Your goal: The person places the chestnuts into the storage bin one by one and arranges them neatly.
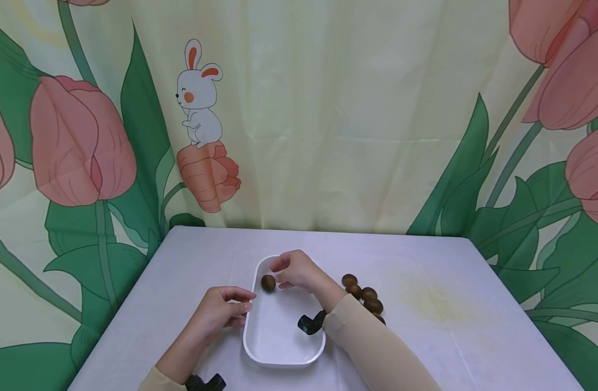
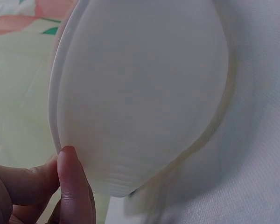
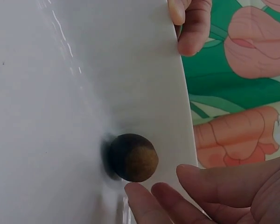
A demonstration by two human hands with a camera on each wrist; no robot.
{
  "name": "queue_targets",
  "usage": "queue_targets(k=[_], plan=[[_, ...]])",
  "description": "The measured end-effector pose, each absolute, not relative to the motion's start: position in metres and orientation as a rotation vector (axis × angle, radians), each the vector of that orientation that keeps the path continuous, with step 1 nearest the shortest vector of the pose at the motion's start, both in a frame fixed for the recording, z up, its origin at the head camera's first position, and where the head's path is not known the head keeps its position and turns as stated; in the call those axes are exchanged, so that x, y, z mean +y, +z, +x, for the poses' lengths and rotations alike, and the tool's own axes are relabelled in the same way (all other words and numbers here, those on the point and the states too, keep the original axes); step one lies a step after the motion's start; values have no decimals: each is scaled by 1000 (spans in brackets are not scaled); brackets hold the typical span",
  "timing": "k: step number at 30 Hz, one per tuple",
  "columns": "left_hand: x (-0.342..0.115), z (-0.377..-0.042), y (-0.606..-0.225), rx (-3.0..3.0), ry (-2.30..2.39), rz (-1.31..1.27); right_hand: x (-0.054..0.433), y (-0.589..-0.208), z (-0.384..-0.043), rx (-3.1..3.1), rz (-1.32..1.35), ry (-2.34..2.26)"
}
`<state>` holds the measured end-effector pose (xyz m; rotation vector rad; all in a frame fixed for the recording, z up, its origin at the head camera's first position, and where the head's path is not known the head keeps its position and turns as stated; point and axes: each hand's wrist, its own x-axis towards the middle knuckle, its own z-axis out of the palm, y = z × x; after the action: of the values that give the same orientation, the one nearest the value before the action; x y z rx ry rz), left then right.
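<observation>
A white tray [image 1: 282, 347] with rounded corners stands on the table. My left hand [image 1: 220, 310] grips its left rim; in the left wrist view the thumb [image 2: 74, 186] lies against the tray's outer wall [image 2: 140, 84]. Inside the tray, by the far left wall, sits a smooth brown nut-like ball [image 1: 268, 283], lighter brown on one side [image 3: 134, 157]. My right hand [image 1: 299, 270] hovers over the tray's far end, right of the ball. Its fingertips [image 3: 136, 192] are very close to the ball, thumb and fingers apart; whether they touch it I cannot tell.
Several similar brown balls [image 1: 370, 301] lie grouped on the white tablecloth [image 1: 426, 347] right of the tray, partly hidden by the right forearm. A black wrist camera [image 1: 310, 323] overhangs the tray. Behind the table hangs a printed curtain [image 1: 328, 119].
</observation>
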<state>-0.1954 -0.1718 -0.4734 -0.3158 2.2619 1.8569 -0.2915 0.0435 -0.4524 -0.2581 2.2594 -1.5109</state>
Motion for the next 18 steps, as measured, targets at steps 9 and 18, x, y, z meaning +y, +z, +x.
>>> queue_targets(k=[9,18], plan=[[-172,-194,-472,2247,1886,-291,52,-447,-291,2244,-269,-1528],[-172,-193,-473,2237,1901,-273,59,-441,-287,2223,-280,-1559]])
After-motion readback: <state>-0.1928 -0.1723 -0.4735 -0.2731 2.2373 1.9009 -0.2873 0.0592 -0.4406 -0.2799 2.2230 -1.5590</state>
